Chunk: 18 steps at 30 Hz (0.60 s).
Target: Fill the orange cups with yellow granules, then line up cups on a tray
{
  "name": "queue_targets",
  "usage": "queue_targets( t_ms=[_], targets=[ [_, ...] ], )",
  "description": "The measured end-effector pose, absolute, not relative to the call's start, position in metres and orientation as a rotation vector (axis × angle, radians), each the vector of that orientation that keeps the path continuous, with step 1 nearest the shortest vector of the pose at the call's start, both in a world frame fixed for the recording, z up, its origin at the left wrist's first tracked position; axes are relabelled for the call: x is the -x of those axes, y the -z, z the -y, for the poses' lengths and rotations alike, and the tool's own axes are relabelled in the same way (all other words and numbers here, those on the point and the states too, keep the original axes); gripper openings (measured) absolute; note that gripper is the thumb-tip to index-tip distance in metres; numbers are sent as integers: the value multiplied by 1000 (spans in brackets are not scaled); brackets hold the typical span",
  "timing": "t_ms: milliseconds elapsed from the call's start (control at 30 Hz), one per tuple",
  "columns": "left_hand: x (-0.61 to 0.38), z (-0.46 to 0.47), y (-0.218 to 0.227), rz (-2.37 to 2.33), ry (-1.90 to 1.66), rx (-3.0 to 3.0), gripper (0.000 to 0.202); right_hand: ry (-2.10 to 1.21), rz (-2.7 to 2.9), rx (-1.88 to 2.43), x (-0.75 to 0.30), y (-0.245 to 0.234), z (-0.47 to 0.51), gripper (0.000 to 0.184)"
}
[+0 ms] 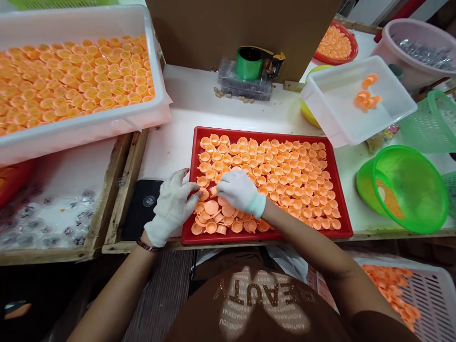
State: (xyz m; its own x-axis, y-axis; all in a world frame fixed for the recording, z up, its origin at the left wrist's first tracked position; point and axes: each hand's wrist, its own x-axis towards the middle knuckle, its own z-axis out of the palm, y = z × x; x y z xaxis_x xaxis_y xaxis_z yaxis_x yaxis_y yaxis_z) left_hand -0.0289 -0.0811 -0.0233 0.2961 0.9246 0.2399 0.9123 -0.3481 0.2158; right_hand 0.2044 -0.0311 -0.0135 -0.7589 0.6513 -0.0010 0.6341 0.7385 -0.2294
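Note:
Small orange toy cups [281, 166] with handles fill a red tray [263, 132], standing in close rows over most of it. A looser heap of orange cups and flat round pieces [211, 207] lies at its near left corner. My left hand [173, 202], in a white glove, is at the tray's left edge with fingers apart, thumb and forefinger tips by a cup. Over the left part of the tray, my gloved right hand [237, 190] is closed, its fingertips on an orange cup [213, 191]. The hand hides part of that cup.
A white bin [153, 61] of orange pieces stands at left, above a black phone [138, 209]. Behind the tray is a green tape roll [249, 63] on a dispenser. A white container [342, 114] and green basket [427, 190] stand at right.

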Motion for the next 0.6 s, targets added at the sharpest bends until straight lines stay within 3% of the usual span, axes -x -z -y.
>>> queue_targets(
  t_ms=[100, 200, 367, 600],
  targets=[
    [24, 79, 18, -1693, -553, -2653, 14, -171, 2932, 946, -215, 13, 40, 27],
    [19, 86, 14, -1584, -584, -2847, 7, -212, 2959, 1068, -219, 5, 50, 21],
    [14, 105, 13, -1539, -477, -2818, 13, -308, 2920, 1406, -212, -8, 58, 36],
    [0, 86, 13, -1586, -615, -2769, 19, -413, 2671, 1490, -205, 3, 61, 29]
  ],
)
